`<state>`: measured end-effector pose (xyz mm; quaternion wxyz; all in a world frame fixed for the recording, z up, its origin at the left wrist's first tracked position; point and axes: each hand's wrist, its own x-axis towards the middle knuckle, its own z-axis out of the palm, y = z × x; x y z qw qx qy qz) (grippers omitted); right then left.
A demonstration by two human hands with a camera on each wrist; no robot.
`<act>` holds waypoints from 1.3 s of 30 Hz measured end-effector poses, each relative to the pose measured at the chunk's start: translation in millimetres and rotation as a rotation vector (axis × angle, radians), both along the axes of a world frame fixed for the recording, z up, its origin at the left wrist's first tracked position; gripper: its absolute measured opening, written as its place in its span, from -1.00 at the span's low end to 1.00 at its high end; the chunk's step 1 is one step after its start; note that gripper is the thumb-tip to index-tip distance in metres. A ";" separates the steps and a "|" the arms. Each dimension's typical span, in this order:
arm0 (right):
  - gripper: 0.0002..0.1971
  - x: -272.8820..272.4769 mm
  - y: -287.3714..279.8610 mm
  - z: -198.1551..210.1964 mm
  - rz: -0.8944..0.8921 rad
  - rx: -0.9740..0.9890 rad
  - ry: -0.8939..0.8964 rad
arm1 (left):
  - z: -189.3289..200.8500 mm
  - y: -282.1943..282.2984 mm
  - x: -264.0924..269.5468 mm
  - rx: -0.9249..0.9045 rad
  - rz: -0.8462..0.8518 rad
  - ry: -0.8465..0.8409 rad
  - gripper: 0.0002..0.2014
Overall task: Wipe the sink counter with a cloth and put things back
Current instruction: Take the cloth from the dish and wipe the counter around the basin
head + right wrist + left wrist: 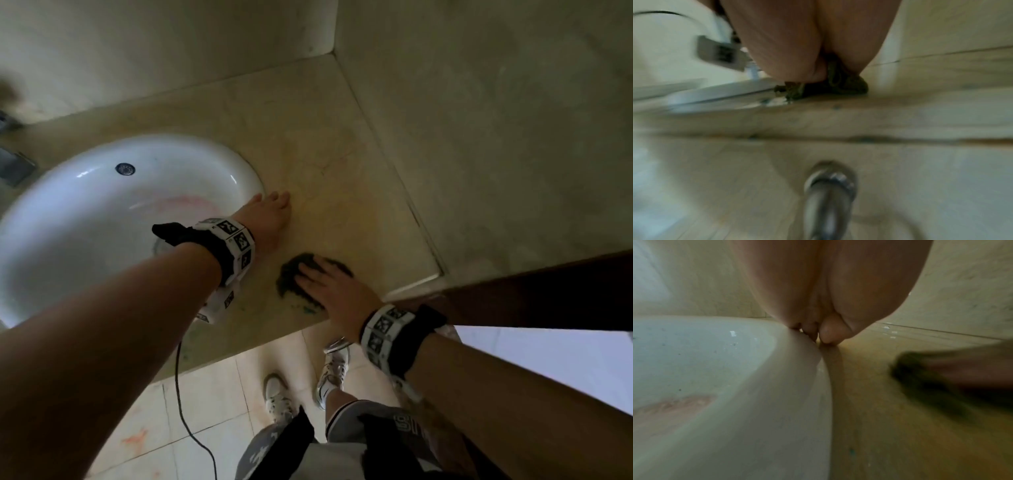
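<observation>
A dark green cloth (291, 277) lies on the beige stone counter (329, 164), near its front edge. My right hand (329, 284) lies flat on top of the cloth with its fingers stretched out, pressing it down. In the right wrist view the cloth (838, 87) bunches under the palm. My left hand (270, 212) rests with straight fingers on the counter beside the right rim of the white sink (85, 212). In the left wrist view the fingertips (828, 335) touch the counter right at the sink (715, 369) rim.
Walls (496, 120) close the counter at the back and right. A dark wooden edge (548, 294) runs along the front right. Small green specks (308, 310) lie by the cloth. Grey objects (13, 164) sit at far left. A black cable (185, 404) hangs over tiled floor.
</observation>
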<state>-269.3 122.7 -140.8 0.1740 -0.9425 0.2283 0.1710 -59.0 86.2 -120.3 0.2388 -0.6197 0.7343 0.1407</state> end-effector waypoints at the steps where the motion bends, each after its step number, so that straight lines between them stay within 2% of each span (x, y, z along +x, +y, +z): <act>1: -0.40 -1.8 -18.2 -2.7 -0.075 -0.007 0.015 | -0.3 0.4 1.3 0.001 -0.007 0.007 -0.41; 4: -0.26 -19.4 -79.6 -1.2 -0.326 -0.044 0.070 | -4.0 2.4 3.6 -0.031 -0.041 0.001 -0.44; 7: -0.28 -54.5 -101.9 -11.2 -0.479 -0.142 0.129 | -7.7 4.9 3.7 -0.051 -0.075 -0.007 -0.47; 11: -0.30 -76.5 -61.4 -8.0 -0.728 -0.129 0.100 | -8.7 6.6 5.0 -0.083 -0.120 -0.040 -0.45; 15: -0.19 -76.7 -7.6 1.7 -0.829 -0.078 0.058 | -6.2 8.2 3.9 -0.095 -0.122 -0.008 -0.48; 20: -0.22 -27.9 52.3 -4.0 -0.692 -0.001 -0.018 | -5.4 11.8 6.1 -0.128 -0.121 0.039 -0.48; 23: -0.28 -41.7 28.6 -0.6 -0.600 -0.021 0.014 | -5.4 10.3 6.4 -0.107 -0.119 0.034 -0.44; 27: -0.28 -76.2 -23.4 13.1 -0.714 -0.213 0.228 | -7.9 10.4 6.9 -0.101 -0.121 0.016 -0.41; 31: -0.29 -56.1 -18.1 11.1 -0.853 -0.176 0.159 | -6.2 12.0 6.3 -0.091 -0.114 0.019 -0.40; 33: -0.32 -34.7 -1.5 10.1 -0.750 -0.171 0.121 | -4.9 11.4 6.0 -0.095 -0.116 0.028 -0.40; 35: -0.31 -8.7 20.0 12.1 -0.496 -0.138 0.124 | -3.5 11.6 6.5 -0.084 -0.121 0.036 -0.41; 36: -0.31 0.3 26.8 10.9 -0.437 -0.092 0.116 | -4.2 12.3 7.1 -0.079 -0.119 0.039 -0.41; 39: -0.28 -9.0 4.4 -5.3 -0.432 -0.047 0.065 | -4.4 10.5 8.2 -0.081 -0.125 0.050 -0.42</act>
